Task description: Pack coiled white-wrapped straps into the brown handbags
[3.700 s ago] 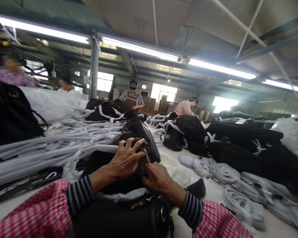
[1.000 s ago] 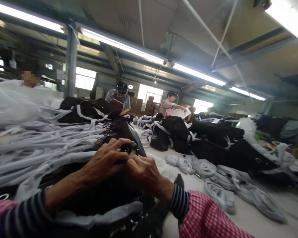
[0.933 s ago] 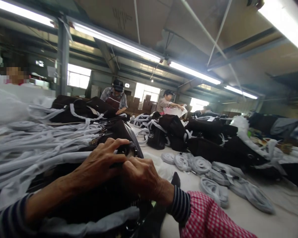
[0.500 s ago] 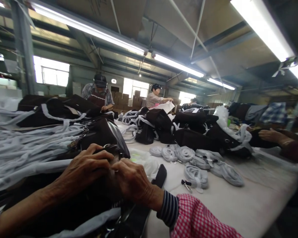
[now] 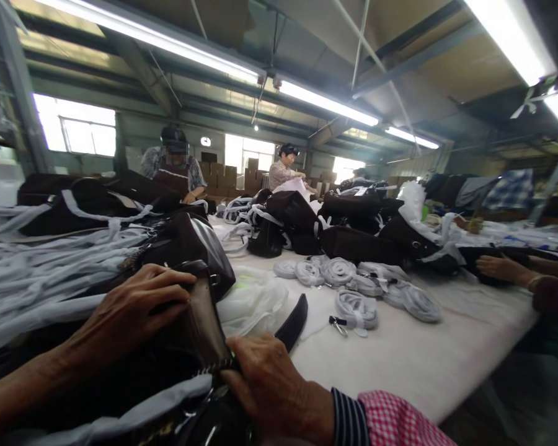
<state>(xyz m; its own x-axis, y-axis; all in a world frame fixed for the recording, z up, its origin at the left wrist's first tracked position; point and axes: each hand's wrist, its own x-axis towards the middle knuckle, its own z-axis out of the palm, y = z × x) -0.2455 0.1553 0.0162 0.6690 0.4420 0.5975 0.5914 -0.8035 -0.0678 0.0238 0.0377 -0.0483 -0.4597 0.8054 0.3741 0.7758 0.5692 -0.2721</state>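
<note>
Bag [image 5: 199,325] held twice: left grip [image 5: 130,310] closed over its top, right grip [image 5: 270,384] pinching its stitched edge.

A long work table [image 5: 428,365] with a white cover runs away from its near edge. At the near left corner lies a dark brown bag [image 5: 190,238]. A crumpled clear plastic bag [image 5: 251,300] and a flat black strap [image 5: 292,322] lie just beside it, toward the middle. Long pale grey strips [image 5: 37,279] are heaped along the left edge. Coiled pale strap bundles [image 5: 325,271] sit in the middle, the nearest with a small metal clip [image 5: 338,326] just beside it. Beyond them, toward the far end, more dark bags [image 5: 353,244] are piled.
</note>
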